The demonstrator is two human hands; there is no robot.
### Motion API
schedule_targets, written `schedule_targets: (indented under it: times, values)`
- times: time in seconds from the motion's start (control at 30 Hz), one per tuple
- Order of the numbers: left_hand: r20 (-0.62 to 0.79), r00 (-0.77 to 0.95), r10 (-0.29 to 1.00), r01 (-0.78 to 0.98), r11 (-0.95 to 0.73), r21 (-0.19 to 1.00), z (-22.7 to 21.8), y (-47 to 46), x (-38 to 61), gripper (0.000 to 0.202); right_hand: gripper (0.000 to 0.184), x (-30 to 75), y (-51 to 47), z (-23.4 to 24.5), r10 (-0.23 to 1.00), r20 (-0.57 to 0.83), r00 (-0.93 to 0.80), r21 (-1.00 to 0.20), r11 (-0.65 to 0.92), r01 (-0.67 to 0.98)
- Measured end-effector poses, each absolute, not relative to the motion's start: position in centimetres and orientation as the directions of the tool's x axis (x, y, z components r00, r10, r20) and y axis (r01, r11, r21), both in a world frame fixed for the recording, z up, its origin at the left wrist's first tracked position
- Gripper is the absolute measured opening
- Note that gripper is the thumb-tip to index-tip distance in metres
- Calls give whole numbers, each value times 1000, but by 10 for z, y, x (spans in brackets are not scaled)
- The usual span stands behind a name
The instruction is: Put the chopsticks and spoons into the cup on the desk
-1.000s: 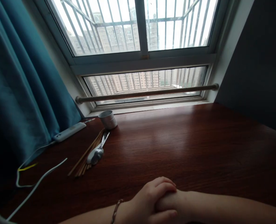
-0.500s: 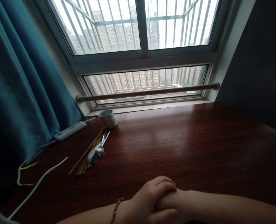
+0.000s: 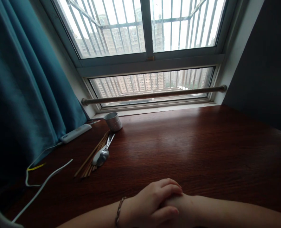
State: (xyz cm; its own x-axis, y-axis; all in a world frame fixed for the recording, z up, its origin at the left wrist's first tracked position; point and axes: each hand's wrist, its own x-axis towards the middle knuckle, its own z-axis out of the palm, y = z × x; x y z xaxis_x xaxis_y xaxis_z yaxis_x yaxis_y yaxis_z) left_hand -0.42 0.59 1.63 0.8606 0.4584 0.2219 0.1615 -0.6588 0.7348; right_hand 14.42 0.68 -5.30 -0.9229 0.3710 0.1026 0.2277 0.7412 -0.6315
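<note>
My left hand (image 3: 150,201), with a bracelet (image 3: 119,210) at its wrist, lies over my right hand (image 3: 182,204) at the table's near edge. Its fingers wrap across the back of the right hand, whose own fingers are hidden beneath. Farther off to the left, apart from both hands, several wooden chopsticks (image 3: 90,158) lie in a loose bundle. On top of them rest a metal spoon (image 3: 103,155) and a white spoon (image 3: 96,157). Just beyond their far ends stands a grey cup-shaped holder (image 3: 113,122), upright.
The reddish-brown wooden table (image 3: 178,142) reaches to a barred window (image 3: 152,79) with a rail (image 3: 154,94) across it. At left are a teal curtain (image 3: 35,79), a white power strip (image 3: 76,133), a white cable (image 3: 45,182) and a yellow strip (image 3: 36,167).
The camera view has shifted slightly, so the table items appear a little farther right. My hands stay clasped in nearly the same pose.
</note>
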Motion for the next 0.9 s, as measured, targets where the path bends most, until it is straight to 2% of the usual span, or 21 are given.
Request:
schedule_targets:
  times: [0.1,0.13,0.2,0.3,0.4,0.47,0.63,0.77,0.9]
  values:
    - [304,743,597,347,-731,588,24,32,-18,34,24,136,9,-41,321,236,-917,-590,797,127]
    - [368,620,693,495,-709,502,25,46,-26,29,24,134,9,-39,313,263,-913,-583,805,108]
    - [463,413,784,638,-612,468,26,81,-50,28,25,134,10,-38,304,286,-909,-591,803,82]
    - [566,106,818,801,-407,440,24,140,-97,44,26,136,9,-39,295,334,-895,-610,792,34]
    - [593,-66,803,888,-223,401,22,188,-140,56,25,137,10,-41,288,385,-877,-637,770,-27]
    - [579,-115,807,918,-136,372,18,210,-158,59,23,136,12,-43,283,407,-868,-644,763,-53]
    - [544,-172,821,946,-17,324,7,235,-173,51,4,133,20,-56,236,406,-883,-631,771,-85]
    - [551,-135,823,954,-43,298,4,235,-179,40,7,134,20,-57,242,416,-877,-648,755,-99]
    - [598,-44,800,939,-171,298,12,227,-178,30,16,138,17,-36,294,459,-838,-702,698,-139]
